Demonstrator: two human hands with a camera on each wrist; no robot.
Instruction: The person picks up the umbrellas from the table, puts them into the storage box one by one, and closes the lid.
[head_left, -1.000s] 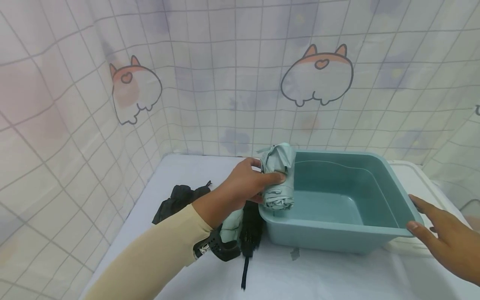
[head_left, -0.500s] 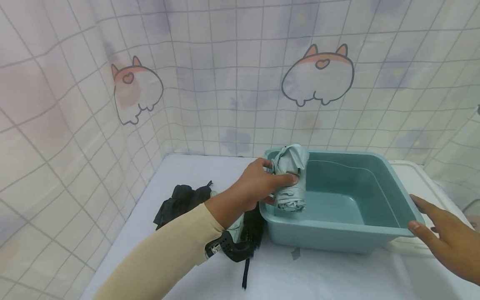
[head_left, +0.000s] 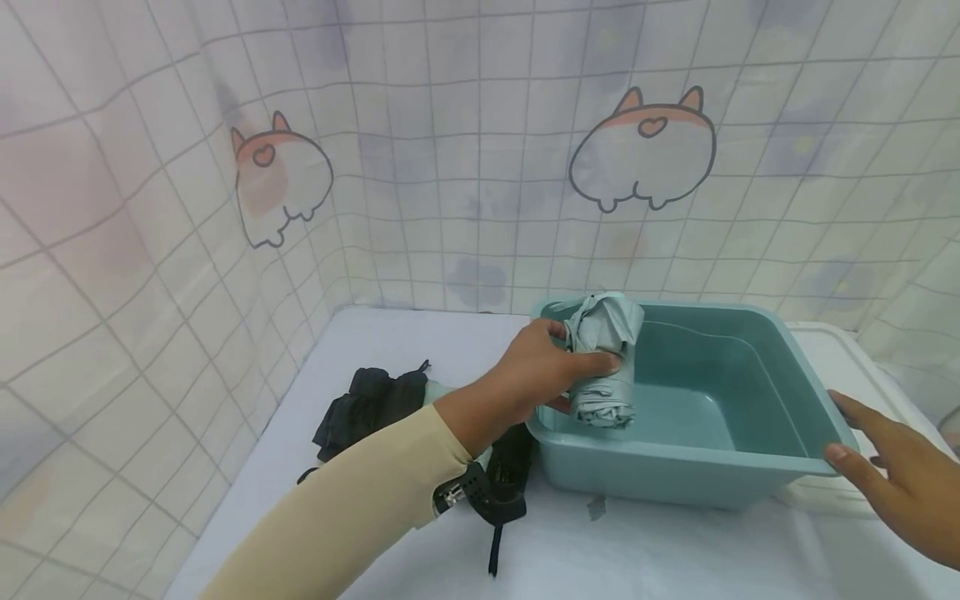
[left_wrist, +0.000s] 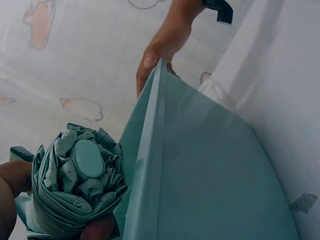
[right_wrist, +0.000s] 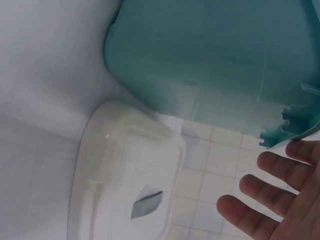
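Evidently, the left hand [head_left: 536,367] grips a rolled pale-green bundle [head_left: 606,392] (its oval cap [left_wrist: 90,159] shows in the left wrist view) above the left end of the teal basin [head_left: 637,479]. The right hand [head_left: 900,467], fingers extended, touches the far-end rim. Placement appears under way but incomplete: the roll is not yet released, and a black bundle [head_left: 371,408], lying on the table [head_left: 420,342] outside the basin, presumably remains to be handled.

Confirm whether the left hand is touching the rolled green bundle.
Touching. The head view shows it: the left hand grips the rolled green bundle, with its thumb lying directly against the roll.
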